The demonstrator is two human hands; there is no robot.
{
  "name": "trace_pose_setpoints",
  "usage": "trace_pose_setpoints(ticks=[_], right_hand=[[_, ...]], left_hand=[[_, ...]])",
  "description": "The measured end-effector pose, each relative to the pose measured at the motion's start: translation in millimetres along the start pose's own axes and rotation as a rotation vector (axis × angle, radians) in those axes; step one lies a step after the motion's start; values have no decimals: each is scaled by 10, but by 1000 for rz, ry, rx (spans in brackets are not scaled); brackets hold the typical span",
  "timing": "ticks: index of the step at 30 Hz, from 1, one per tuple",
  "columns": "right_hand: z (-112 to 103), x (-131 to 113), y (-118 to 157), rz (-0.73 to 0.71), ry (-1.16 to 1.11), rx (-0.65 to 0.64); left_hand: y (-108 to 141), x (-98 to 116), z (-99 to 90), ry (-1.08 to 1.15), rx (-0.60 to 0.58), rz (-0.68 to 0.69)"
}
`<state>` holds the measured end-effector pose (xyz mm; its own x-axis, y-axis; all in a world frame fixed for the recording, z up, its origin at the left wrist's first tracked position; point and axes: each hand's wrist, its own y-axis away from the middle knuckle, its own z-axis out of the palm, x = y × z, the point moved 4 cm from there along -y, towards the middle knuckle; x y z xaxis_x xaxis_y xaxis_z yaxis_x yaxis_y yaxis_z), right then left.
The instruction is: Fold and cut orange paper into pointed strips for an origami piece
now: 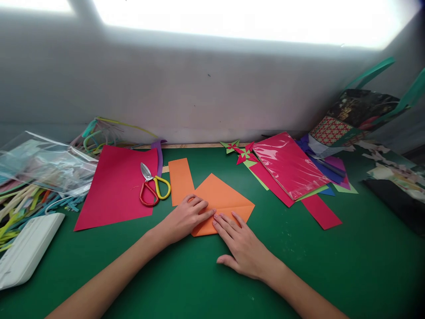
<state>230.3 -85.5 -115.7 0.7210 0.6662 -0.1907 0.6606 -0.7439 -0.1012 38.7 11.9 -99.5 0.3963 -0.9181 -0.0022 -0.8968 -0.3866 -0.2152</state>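
Note:
A sheet of orange paper [219, 192] lies on the green table, with its lower part folded up and a crease running across it. My left hand [191, 215] rests on the paper's left side, fingers a little bent and the index finger reaching to the crease. From the lower right my right hand [241, 243] lies flat on the folded part, fingers stretched out and thumb apart on the table. The fingertips of both hands nearly meet at the middle. Just behind my left hand is an orange paper strip [181, 179].
Scissors [153, 188] with red and yellow handles lie on a red sheet [114, 190] at left. Two folded paper stars [245, 153] sit behind, beside wrapped red paper [292, 164]. A white device [29, 250] is far left; a bag [352, 115] stands at back right.

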Motion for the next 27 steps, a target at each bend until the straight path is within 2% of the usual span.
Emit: trace_pose_setpoints(ticks=[12, 27], right_hand=[[-25, -57, 37, 18, 84, 25], [-142, -258, 230, 62, 149, 65]], left_hand=[[10, 53, 8, -99, -37, -4], [-5, 51, -7, -87, -66, 3]])
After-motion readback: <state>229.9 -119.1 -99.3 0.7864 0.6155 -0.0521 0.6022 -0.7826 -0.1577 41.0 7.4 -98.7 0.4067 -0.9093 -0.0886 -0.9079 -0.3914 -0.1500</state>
